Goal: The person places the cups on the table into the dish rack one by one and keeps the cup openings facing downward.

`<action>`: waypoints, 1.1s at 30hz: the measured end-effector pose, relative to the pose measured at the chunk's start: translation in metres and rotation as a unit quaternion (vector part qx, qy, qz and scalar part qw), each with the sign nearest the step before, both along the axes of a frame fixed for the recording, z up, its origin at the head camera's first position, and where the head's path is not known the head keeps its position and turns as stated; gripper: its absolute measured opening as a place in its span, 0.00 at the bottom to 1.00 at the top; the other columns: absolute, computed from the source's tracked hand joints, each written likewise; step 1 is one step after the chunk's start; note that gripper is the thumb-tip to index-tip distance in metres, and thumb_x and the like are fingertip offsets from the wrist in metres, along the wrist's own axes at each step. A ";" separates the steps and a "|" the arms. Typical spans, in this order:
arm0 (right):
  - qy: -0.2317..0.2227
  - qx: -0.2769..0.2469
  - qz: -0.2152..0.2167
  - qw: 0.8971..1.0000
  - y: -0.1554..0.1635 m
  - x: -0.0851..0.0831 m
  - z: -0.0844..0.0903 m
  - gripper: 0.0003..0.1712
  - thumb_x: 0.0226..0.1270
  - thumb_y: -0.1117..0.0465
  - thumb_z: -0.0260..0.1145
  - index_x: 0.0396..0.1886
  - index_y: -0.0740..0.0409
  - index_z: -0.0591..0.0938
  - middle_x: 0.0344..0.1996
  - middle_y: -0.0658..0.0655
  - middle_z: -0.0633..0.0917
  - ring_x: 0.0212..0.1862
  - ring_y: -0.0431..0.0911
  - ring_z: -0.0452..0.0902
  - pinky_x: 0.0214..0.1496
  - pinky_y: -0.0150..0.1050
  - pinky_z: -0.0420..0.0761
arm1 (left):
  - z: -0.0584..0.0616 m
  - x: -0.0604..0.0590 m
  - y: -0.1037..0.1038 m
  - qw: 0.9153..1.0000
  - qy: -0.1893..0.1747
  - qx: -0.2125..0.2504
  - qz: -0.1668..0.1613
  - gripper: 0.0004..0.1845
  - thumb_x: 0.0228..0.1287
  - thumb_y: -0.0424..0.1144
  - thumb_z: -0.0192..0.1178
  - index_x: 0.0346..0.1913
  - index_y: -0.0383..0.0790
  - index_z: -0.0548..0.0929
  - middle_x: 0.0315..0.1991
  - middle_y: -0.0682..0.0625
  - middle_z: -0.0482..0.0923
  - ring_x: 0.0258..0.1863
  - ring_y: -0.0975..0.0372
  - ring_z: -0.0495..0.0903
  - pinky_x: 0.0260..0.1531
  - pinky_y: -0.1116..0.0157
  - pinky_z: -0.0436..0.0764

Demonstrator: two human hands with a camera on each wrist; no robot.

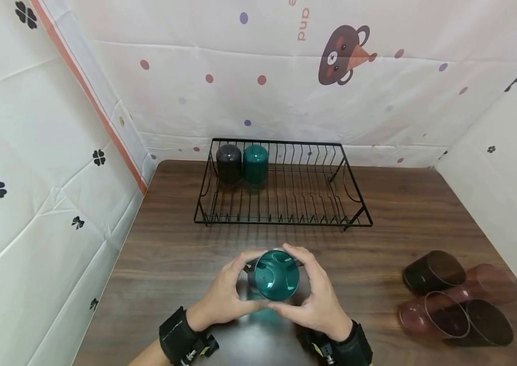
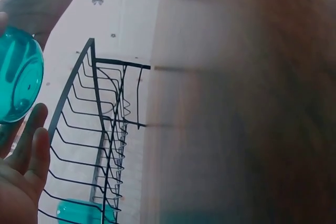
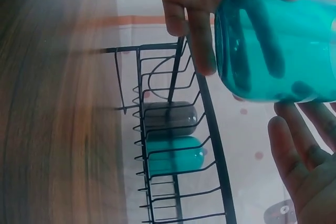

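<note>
A clear teal cup [image 1: 277, 275] is held above the table between both hands, its mouth turned up toward the head view. My left hand [image 1: 224, 299] grips its left side, with thumb in front and fingers round the far side. On the opposite side my right hand [image 1: 314, 297] grips it the same way, the thumbs meeting at the near side. Seen from the right wrist, the teal cup [image 3: 273, 45] has its rounded base toward the table and fingers show through its wall. The left wrist view catches only part of the teal cup [image 2: 20, 74].
Beyond the hands stands a black wire rack [image 1: 281, 223], with a dark grey cup [image 1: 229, 165] and another teal cup [image 1: 255, 165] upside down at its left end. At right, two dark cups [image 1: 433, 273] and two pink cups [image 1: 416, 319] are grouped on the wooden table [image 1: 149, 284].
</note>
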State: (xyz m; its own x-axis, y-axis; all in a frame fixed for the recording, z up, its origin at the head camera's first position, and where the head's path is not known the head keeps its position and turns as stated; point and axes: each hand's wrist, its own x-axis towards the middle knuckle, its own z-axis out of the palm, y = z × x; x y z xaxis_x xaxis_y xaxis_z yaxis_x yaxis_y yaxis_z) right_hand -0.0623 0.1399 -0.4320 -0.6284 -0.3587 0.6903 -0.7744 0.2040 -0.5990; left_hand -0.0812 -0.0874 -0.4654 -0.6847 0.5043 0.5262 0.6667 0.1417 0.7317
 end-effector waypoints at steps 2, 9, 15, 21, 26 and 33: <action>-0.004 0.000 -0.003 1.000 0.002 0.000 -0.001 0.54 0.60 0.45 0.77 0.72 0.76 0.63 0.64 0.63 0.77 0.62 0.49 0.77 0.66 0.36 0.74 | 0.000 -0.001 -0.001 1.000 -0.005 0.008 -0.003 0.46 0.56 0.46 0.77 0.74 0.43 0.64 0.68 0.47 0.74 0.62 0.56 0.79 0.56 0.58 0.83; -0.037 -0.010 0.002 0.999 0.009 -0.002 -0.003 0.52 0.63 0.50 0.76 0.74 0.74 0.60 0.65 0.65 0.75 0.63 0.52 0.76 0.67 0.40 0.76 | 0.003 -0.003 -0.005 0.998 -0.028 0.057 -0.025 0.44 0.59 0.43 0.75 0.75 0.40 0.64 0.69 0.42 0.70 0.64 0.53 0.76 0.58 0.57 0.82; -0.077 0.005 -0.013 0.997 0.013 0.000 -0.004 0.52 0.61 0.55 0.78 0.77 0.67 0.59 0.64 0.63 0.76 0.61 0.50 0.76 0.64 0.39 0.77 | 0.005 -0.004 -0.007 0.994 -0.054 0.085 -0.028 0.44 0.57 0.35 0.75 0.74 0.38 0.64 0.68 0.41 0.69 0.62 0.52 0.78 0.55 0.57 0.84; -0.102 0.032 -0.044 0.993 0.019 -0.001 -0.007 0.52 0.60 0.54 0.78 0.78 0.59 0.61 0.64 0.58 0.77 0.57 0.46 0.77 0.56 0.38 0.78 | 0.007 -0.005 -0.008 0.994 -0.064 0.090 -0.012 0.44 0.54 0.33 0.75 0.73 0.40 0.65 0.67 0.39 0.70 0.63 0.54 0.76 0.57 0.56 0.83; -0.108 0.041 -0.052 0.992 0.022 -0.001 -0.009 0.52 0.59 0.56 0.78 0.79 0.56 0.61 0.62 0.57 0.78 0.56 0.44 0.78 0.51 0.41 0.81 | 0.005 -0.005 -0.009 0.994 -0.052 0.094 -0.002 0.44 0.54 0.35 0.75 0.73 0.39 0.66 0.67 0.40 0.71 0.63 0.56 0.76 0.58 0.59 0.82; -0.121 0.053 -0.066 0.989 0.022 -0.001 -0.010 0.53 0.56 0.58 0.79 0.78 0.53 0.62 0.66 0.60 0.76 0.56 0.43 0.77 0.50 0.42 0.81 | 0.005 -0.005 -0.010 0.986 -0.054 0.157 0.002 0.45 0.51 0.30 0.78 0.71 0.31 0.65 0.67 0.37 0.72 0.62 0.57 0.76 0.58 0.64 0.80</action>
